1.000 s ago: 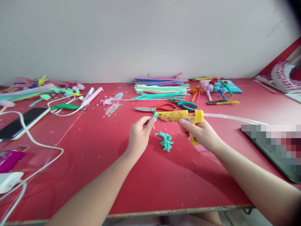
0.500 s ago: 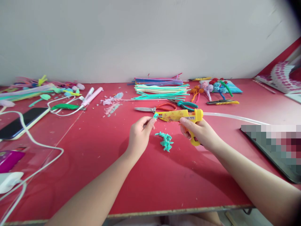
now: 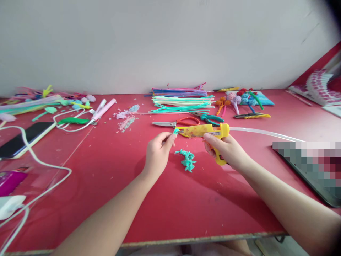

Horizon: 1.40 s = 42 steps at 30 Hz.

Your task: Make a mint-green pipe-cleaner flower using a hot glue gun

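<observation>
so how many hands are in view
2: the left hand, left of centre, pinching a teal piece; the right hand, right of centre, gripping the yellow glue gun.

Yellow glue gun [image 3: 198,131] in right hand [image 3: 223,145] tilted very slightly, rear edged left.

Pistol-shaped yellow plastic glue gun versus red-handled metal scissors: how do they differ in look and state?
The glue gun is held in the person's right hand; the scissors lie on the smooth red tabletop. The glue gun has a long, clear stick at its back; the scissors show silver blades. Both point toward the picture's left.
</observation>
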Motion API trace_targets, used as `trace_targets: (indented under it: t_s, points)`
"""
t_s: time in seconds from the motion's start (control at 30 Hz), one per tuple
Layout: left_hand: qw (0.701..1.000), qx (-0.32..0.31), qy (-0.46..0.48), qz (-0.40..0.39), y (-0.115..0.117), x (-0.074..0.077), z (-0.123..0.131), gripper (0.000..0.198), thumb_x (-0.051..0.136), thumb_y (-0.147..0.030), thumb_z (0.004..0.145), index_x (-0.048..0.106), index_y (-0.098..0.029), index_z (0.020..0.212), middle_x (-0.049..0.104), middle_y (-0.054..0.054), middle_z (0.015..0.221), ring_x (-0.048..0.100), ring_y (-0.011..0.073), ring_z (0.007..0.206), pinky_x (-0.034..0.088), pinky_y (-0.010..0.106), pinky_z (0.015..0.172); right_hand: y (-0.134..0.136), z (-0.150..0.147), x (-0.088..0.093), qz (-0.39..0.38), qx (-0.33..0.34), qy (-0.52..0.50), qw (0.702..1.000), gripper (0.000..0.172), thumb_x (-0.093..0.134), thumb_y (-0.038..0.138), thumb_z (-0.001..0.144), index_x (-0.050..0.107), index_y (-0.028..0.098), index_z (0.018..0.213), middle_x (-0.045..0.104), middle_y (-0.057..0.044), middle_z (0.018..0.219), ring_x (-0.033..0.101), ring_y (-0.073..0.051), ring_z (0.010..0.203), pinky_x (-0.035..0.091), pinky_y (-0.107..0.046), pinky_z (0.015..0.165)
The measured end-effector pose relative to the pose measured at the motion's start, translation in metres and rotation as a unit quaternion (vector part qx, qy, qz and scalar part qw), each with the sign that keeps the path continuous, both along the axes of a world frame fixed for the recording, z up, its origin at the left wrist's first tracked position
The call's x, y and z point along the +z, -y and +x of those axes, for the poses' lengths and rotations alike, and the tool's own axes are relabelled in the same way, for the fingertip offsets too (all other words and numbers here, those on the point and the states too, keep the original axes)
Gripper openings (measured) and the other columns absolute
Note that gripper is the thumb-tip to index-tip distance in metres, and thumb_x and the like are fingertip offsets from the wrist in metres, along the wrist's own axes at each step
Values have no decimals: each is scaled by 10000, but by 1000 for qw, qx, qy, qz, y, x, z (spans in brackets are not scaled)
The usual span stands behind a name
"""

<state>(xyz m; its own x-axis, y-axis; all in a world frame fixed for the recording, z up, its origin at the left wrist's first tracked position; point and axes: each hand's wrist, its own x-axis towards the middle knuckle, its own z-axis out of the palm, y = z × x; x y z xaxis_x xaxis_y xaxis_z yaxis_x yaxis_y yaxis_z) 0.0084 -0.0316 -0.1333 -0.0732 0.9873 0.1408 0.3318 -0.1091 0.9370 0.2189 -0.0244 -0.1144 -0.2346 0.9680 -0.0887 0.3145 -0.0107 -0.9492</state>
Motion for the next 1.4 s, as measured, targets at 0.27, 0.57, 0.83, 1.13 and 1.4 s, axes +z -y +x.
trace_targets:
  t_s: [0.27, 0.57, 0.83, 1.13, 1.4]
  points:
    - [1000, 7, -4, 0, 0, 0, 0, 266, 558, -414, 849, 560, -183, 716, 413, -61, 532, 308, 74, 441, 256, 207, 425, 2, -2, 2, 37, -14, 48, 998, 507, 473, 604, 824, 439, 185, 540, 451, 22, 498, 411, -95, 468, 340, -247, 482]
    - [998, 29, -33, 39, 3, 5, 1, 249, 565, -387, 854, 564, -180, 715, 507, -40, 601, 385, 73, 492, 309, 193, 473, 11, -5, -1, 176, -51, 133, 974, 371, 564, 529, 790, 543, 185, 651, 501, 24, 537, 455, -115, 493, 340, -240, 479]
    - [998, 31, 63, -6, -3, -2, -1, 292, 539, -417, 865, 546, -185, 687, 357, -70, 465, 311, 68, 408, 239, 195, 392, -1, -2, 2, 34, -44, 10, 998, 274, 570, 433, 764, 575, 164, 715, 597, -21, 665, 550, -135, 590, 406, -239, 522]
    - [995, 11, 92, -19, -2, -1, 1, 293, 551, -435, 855, 575, -180, 711, 397, -63, 477, 323, 60, 405, 232, 188, 378, -19, 5, -22, 99, -52, 358, 927, 369, 530, 530, 770, 519, 187, 634, 543, -27, 575, 483, -158, 507, 251, -269, 472]
    - [998, -13, 59, -18, 2, 3, 4, 276, 538, -406, 866, 552, -181, 708, 420, -62, 493, 339, 65, 419, 264, 189, 398, -13, 5, -18, 341, -43, 474, 810, 292, 514, 420, 862, 599, 159, 763, 626, -83, 762, 577, -208, 706, 364, -301, 635]
